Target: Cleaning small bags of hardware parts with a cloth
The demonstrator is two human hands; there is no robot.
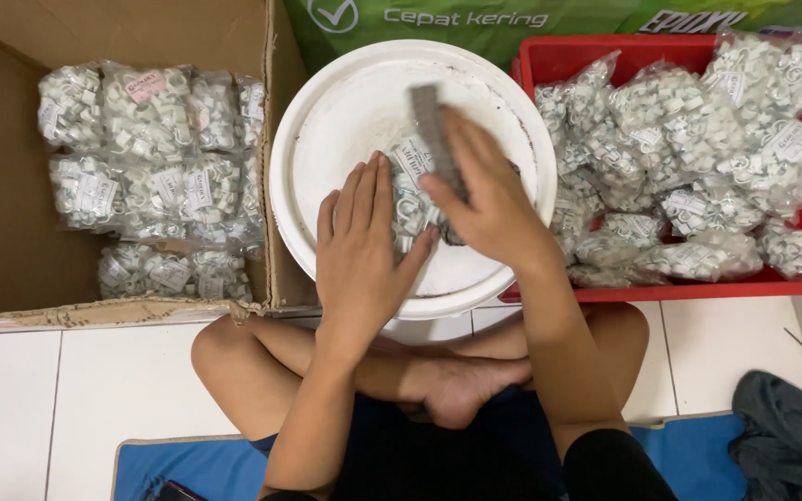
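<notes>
1. The left hand [359, 246] lies flat, fingers spread, pressing a clear plastic bag of small white clips [412, 190] onto the round white bucket lid [327, 121].
2. The right hand [486, 199] grips a grey flat tool [427, 111] over the bag.
3. The brown cardboard box [276, 139] and the red plastic crate [526, 65] touch the lid's edges; bare rim remains only at its top.

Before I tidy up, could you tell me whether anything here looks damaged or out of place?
The cardboard box has a torn, frayed front edge. A grey cloth lies crumpled on the floor at the right. The bags in the red crate are heaped loosely, but none has spilled.
</notes>
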